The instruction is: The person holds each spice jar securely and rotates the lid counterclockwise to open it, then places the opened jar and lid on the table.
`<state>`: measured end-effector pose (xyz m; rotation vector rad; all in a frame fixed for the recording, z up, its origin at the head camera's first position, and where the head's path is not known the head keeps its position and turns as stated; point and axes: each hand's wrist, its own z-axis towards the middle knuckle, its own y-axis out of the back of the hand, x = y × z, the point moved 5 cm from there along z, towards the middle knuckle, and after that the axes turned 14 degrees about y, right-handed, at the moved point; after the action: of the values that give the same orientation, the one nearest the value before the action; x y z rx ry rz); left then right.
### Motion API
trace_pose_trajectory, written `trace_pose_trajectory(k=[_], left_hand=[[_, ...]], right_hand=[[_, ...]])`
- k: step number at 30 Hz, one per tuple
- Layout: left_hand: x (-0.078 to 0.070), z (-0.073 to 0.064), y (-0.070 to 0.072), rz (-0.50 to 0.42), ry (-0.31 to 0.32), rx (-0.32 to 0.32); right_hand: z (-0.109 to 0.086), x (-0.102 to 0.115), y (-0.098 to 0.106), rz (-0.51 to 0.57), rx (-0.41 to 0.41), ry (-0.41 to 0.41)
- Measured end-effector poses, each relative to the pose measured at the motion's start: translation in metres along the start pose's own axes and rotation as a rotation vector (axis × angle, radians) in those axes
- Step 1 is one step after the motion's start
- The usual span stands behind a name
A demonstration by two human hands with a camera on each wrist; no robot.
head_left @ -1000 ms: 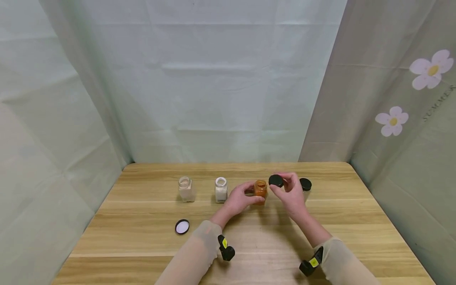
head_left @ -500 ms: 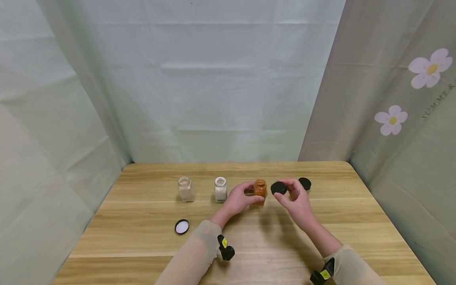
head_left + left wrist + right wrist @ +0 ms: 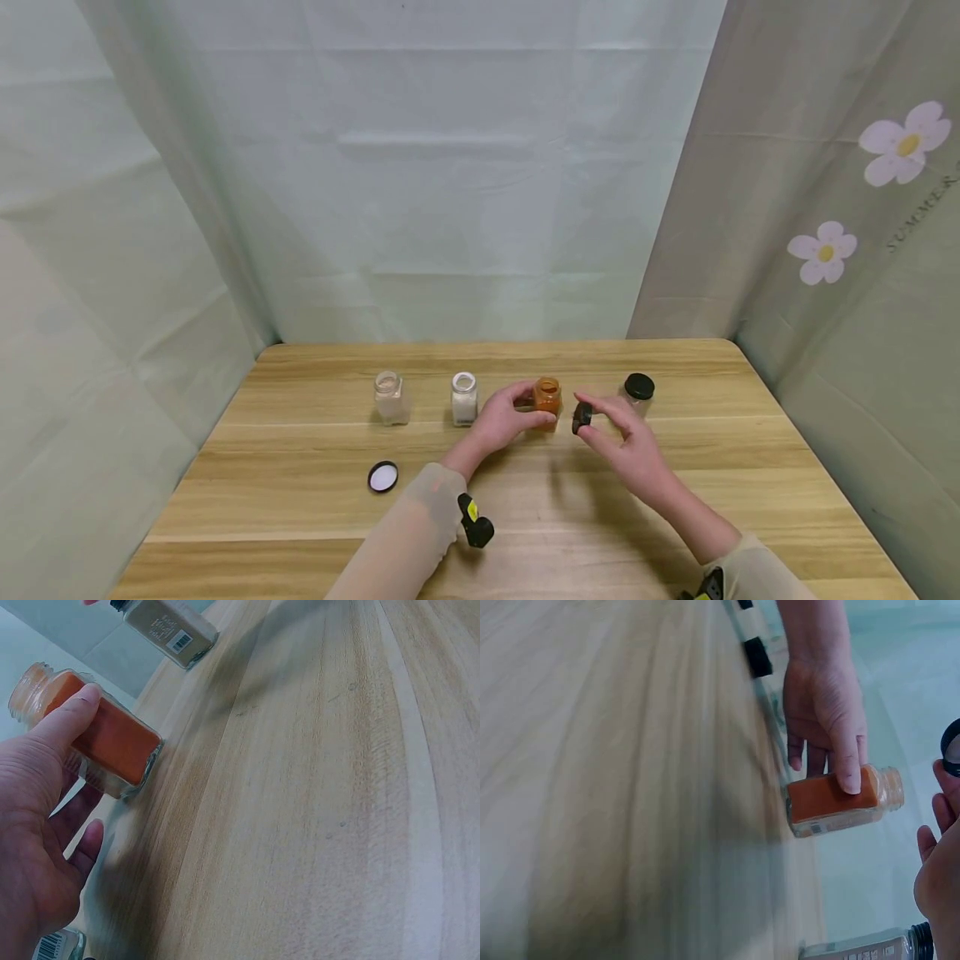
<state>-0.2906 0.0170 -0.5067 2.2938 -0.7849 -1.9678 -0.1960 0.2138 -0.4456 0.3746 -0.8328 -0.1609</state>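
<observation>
My left hand [image 3: 504, 417] holds a glass spice jar [image 3: 547, 397] of orange-red powder upright on the table, thumb on its near side. Its mouth is uncovered. In the left wrist view, the thumb lies along the jar [image 3: 112, 739]. Just right of that jar, my right hand [image 3: 633, 446] pinches a black lid [image 3: 582, 418] between thumb and fingers, above the table. The lid stands on edge in the head view. In the right wrist view, part of the right hand [image 3: 946, 855] and the lid [image 3: 951, 746] show at the right edge.
To the left stand two uncapped jars, one with white contents [image 3: 464, 404] and one with pale beige contents [image 3: 392, 404]. An upturned black-rimmed lid [image 3: 383, 477] lies nearer on the wooden table [image 3: 300, 517]. Behind the right hand is a jar with a black cap [image 3: 639, 386].
My right hand has drawn nearer and lower, turning the lid from top-up to on edge. The capped jar behind it shows more. The left hand and its jar have stayed put.
</observation>
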Motion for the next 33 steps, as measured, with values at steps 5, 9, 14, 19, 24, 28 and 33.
trace_pose_trajectory(k=[5, 9, 14, 19, 24, 28, 33], left_hand=[[-0.001, -0.002, 0.001, 0.015, 0.007, -0.008], [-0.002, -0.002, 0.001, 0.016, 0.002, -0.012], [-0.002, -0.003, 0.001, 0.018, 0.007, -0.011], [-0.001, -0.002, 0.001, 0.023, -0.004, -0.013], [-0.001, -0.001, 0.001, 0.016, -0.008, -0.005], [-0.001, -0.001, 0.001, 0.015, -0.012, -0.005], [0.0, 0.0, 0.001, 0.019, -0.014, -0.009]], right_hand=[[-0.009, -0.003, -0.001, -0.061, 0.051, -0.075], [-0.014, -0.006, -0.001, -0.131, 0.094, -0.075], [-0.016, -0.01, -0.005, -0.261, 0.157, -0.007], [-0.018, -0.018, -0.012, -0.387, 0.219, 0.009], [-0.02, -0.019, -0.024, -0.477, 0.31, 0.054], [-0.021, -0.018, -0.034, -0.523, 0.366, 0.126], [-0.023, -0.021, -0.043, -0.551, 0.391, 0.171]])
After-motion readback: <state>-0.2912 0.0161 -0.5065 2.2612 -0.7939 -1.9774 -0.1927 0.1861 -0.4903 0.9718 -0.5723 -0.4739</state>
